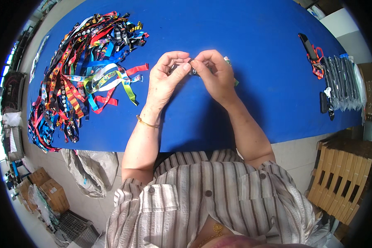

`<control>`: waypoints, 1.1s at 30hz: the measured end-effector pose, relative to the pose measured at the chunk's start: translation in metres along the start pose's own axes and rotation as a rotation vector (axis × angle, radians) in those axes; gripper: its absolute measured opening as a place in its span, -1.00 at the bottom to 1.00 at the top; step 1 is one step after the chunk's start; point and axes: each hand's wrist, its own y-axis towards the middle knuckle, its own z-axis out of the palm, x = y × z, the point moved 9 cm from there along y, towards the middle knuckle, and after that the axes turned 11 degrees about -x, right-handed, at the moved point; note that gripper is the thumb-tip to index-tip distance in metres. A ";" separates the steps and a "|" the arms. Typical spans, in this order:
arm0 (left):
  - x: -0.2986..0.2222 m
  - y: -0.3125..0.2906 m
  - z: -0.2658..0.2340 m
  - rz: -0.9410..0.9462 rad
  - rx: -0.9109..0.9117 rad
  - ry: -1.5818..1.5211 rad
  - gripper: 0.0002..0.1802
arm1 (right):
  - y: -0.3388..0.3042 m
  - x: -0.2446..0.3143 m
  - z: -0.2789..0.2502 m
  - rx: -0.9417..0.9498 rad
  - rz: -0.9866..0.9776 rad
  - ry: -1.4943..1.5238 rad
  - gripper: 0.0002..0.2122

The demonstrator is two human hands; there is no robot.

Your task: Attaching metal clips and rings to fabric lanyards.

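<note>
Pinching dark strap between thumbs and curled fingers, left hand beside right hand.

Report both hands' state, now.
Left hand: closed, pinching a dark patterned ribbon.
Right hand: closed, also pinching the dark patterned ribbon.

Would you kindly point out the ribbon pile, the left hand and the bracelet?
Ribbon pile (73, 70), head view: its middle.
Left hand (162, 81), head view: thumb's base.
Bracelet (147, 124), head view: its band.
</note>
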 end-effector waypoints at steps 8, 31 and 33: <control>0.012 0.000 0.000 -0.130 0.052 0.025 -0.83 | 0.003 0.003 -0.003 0.013 0.072 0.000 -0.91; 0.032 -0.002 0.003 -0.391 0.212 -0.206 -0.85 | 0.006 0.001 -0.001 0.329 0.203 -0.142 -0.92; 0.033 -0.001 0.004 -0.396 0.213 -0.224 -0.85 | 0.008 0.004 -0.003 0.332 0.180 -0.141 -0.92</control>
